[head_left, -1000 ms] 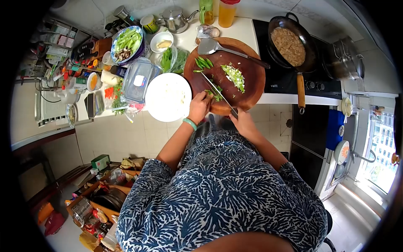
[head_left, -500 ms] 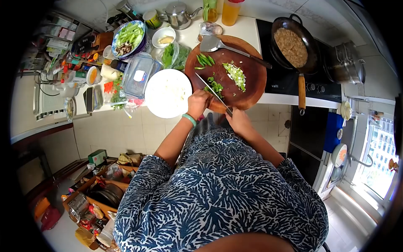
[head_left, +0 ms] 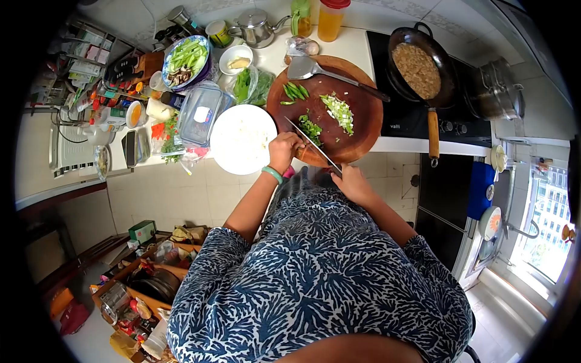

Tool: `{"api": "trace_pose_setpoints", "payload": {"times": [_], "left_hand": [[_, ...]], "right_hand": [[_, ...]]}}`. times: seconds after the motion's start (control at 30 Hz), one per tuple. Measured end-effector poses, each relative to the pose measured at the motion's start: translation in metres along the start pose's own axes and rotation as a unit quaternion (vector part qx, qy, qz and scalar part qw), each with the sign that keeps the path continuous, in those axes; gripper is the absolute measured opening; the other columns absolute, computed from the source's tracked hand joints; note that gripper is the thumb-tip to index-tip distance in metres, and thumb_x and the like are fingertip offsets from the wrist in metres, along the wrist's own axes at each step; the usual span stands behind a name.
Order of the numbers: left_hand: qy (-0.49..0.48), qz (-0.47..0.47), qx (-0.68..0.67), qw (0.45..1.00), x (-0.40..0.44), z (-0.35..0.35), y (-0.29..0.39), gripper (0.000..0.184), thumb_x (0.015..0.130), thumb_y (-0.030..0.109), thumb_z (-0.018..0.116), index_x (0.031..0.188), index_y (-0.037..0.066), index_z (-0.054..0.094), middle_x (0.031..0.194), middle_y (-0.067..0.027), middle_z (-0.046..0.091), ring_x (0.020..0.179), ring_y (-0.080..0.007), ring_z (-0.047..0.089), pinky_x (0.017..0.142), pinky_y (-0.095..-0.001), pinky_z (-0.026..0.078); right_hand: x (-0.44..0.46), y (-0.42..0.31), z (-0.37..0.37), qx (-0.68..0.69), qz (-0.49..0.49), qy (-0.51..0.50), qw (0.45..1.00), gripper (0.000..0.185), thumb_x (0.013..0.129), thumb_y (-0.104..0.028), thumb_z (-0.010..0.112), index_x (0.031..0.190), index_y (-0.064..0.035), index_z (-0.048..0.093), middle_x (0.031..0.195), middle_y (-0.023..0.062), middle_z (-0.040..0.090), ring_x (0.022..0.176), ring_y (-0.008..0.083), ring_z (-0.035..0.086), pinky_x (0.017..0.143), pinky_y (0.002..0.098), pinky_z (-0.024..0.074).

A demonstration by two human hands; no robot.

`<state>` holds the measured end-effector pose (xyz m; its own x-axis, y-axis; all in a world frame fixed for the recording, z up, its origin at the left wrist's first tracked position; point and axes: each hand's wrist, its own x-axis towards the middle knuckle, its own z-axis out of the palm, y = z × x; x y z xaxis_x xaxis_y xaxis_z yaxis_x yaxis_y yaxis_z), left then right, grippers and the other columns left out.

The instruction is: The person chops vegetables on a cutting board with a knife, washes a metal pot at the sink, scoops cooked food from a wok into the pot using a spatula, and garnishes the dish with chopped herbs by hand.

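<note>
My right hand [head_left: 354, 184] is closed around the handle of a kitchen knife [head_left: 310, 138], whose blade slants up and left over the near edge of a round wooden chopping board [head_left: 363, 130]. Beside the blade, on the board's near left edge, my left hand [head_left: 284, 151] has its fingers curled together; what they hold is hidden. Just past the blade lies a small heap of chopped green pepper [head_left: 310, 128]. Further back are whole or halved green peppers [head_left: 295, 92], and to the right a pile of chopped scallion [head_left: 339, 113]. A metal spatula [head_left: 308, 68] rests across the board's far side.
Left of the board stands a white plate [head_left: 242, 139] with small scraps. Behind it are a plastic container [head_left: 198, 115], a bag of greens [head_left: 257, 86], a small bowl [head_left: 236, 59] and a vegetable plate [head_left: 187, 60]. A wok [head_left: 417, 69] of browned food sits on the stove at right.
The knife and my right hand have drawn slightly toward me and to the right across the board. My left hand has shifted a little left. The whole view has tilted slightly.
</note>
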<state>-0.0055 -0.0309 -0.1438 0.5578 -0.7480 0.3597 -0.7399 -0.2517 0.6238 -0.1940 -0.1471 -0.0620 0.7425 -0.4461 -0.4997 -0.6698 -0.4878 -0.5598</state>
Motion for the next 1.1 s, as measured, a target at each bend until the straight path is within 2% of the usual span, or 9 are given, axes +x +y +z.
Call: {"api": "trace_pose_setpoints", "payload": {"times": [0.17, 0.5, 0.6, 0.67, 0.87, 0.93, 1.0, 1.03, 1.1], "left_hand": [[-0.014, -0.022, -0.007, 1.0, -0.002, 0.004, -0.004, 0.008, 0.062, 0.006, 0.072, 0.067, 0.006, 0.066, 0.07, -0.0048, 0.062, 0.066, -0.023, 0.06, 0.059, -0.0319, 0.048], [0.033, -0.057, -0.052, 0.996, 0.001, 0.006, 0.007, 0.006, 0.075, 0.007, 0.067, 0.08, 0.004, 0.069, 0.077, -0.0112, 0.064, 0.065, -0.0261, 0.061, 0.058, -0.0301, 0.048], [0.048, -0.151, -0.111, 0.981, 0.003, 0.004, 0.009, 0.008, 0.076, 0.006, 0.066, 0.083, 0.005, 0.07, 0.078, -0.0119, 0.065, 0.065, -0.0258, 0.061, 0.059, -0.0317, 0.048], [0.026, -0.103, -0.033, 0.994, 0.005, -0.007, 0.012, 0.012, 0.073, 0.004, 0.065, 0.084, 0.005, 0.069, 0.079, -0.0102, 0.063, 0.075, -0.0263, 0.059, 0.066, -0.0351, 0.047], [0.046, -0.08, -0.026, 0.995, 0.016, -0.013, 0.008, 0.015, 0.072, 0.003, 0.064, 0.086, 0.006, 0.069, 0.085, -0.0078, 0.055, 0.084, -0.025, 0.055, 0.072, -0.0341, 0.046], [0.031, -0.084, -0.052, 0.995, 0.024, -0.006, 0.007, 0.018, 0.075, 0.004, 0.061, 0.092, 0.004, 0.067, 0.093, -0.0101, 0.058, 0.09, -0.0278, 0.055, 0.079, -0.0359, 0.045], [0.049, -0.027, -0.048, 0.997, 0.032, 0.005, 0.007, 0.026, 0.076, 0.003, 0.056, 0.101, 0.003, 0.064, 0.106, -0.0124, 0.056, 0.102, -0.0307, 0.051, 0.091, -0.0376, 0.04], [0.018, -0.017, -0.042, 0.999, 0.033, 0.008, 0.005, 0.033, 0.079, 0.003, 0.052, 0.112, 0.003, 0.058, 0.119, -0.0144, 0.052, 0.115, -0.0327, 0.044, 0.098, -0.0388, 0.036], [-0.002, -0.022, -0.048, 0.999, 0.035, 0.019, 0.005, 0.034, 0.084, 0.009, 0.048, 0.117, 0.002, 0.054, 0.123, -0.0148, 0.05, 0.121, -0.0324, 0.04, 0.101, -0.0387, 0.034]], "right_hand": [[0.02, -0.002, 0.016, -0.008, 0.046, -0.013, 0.999, 0.031, 0.082, -0.026, 0.058, 0.094, 0.0035, 0.057, 0.088, 0.0273, 0.06, 0.086, 0.0436, 0.057, 0.076, 0.0495, 0.0451], [0.005, -0.001, -0.005, 0.098, -0.034, 0.096, 0.99, 0.03, 0.082, -0.027, 0.059, 0.087, 0.0025, 0.058, 0.08, 0.0254, 0.061, 0.08, 0.0415, 0.059, 0.072, 0.0468, 0.0454], [0.0, 0.012, -0.012, 0.119, -0.034, 0.119, 0.985, 0.028, 0.081, -0.026, 0.059, 0.086, 0.0022, 0.058, 0.078, 0.0236, 0.061, 0.077, 0.0391, 0.06, 0.068, 0.0441, 0.0453], [-0.002, 0.021, -0.014, 0.18, 0.008, 0.089, 0.98, 0.027, 0.08, -0.024, 0.06, 0.085, 0.0017, 0.059, 0.074, 0.0221, 0.06, 0.073, 0.0363, 0.061, 0.065, 0.0412, 0.0458], [-0.008, 0.053, 0.001, 0.233, 0.056, 0.065, 0.969, 0.024, 0.08, -0.022, 0.06, 0.075, 0.0013, 0.057, 0.058, 0.0129, 0.056, 0.052, 0.023, 0.055, 0.054, 0.0361, 0.0432], [-0.013, 0.056, 0.005, 0.235, 0.048, 0.071, 0.968, 0.025, 0.08, -0.021, 0.06, 0.071, 0.0012, 0.056, 0.055, 0.0105, 0.055, 0.049, 0.02, 0.053, 0.05, 0.0346, 0.0424], [-0.016, 0.057, 0.009, 0.362, 0.076, 0.036, 0.928, 0.026, 0.084, -0.015, 0.06, 0.068, -0.0072, 0.04, 0.049, -0.0017, 0.037, 0.037, 0.008, 0.035, 0.034, 0.0264, 0.0257], [-0.016, 0.056, 0.01, 0.362, 0.075, 0.034, 0.928, 0.026, 0.084, -0.015, 0.06, 0.068, -0.0072, 0.04, 0.049, -0.0017, 0.037, 0.037, 0.008, 0.035, 0.034, 0.0264, 0.0257], [-0.02, 0.055, 0.015, 0.418, 0.124, 0.013, 0.9, 0.025, 0.084, -0.015, 0.06, 0.069, -0.0084, 0.04, 0.049, -0.0017, 0.037, 0.037, 0.0074, 0.035, 0.033, 0.0256, 0.0257]]}}
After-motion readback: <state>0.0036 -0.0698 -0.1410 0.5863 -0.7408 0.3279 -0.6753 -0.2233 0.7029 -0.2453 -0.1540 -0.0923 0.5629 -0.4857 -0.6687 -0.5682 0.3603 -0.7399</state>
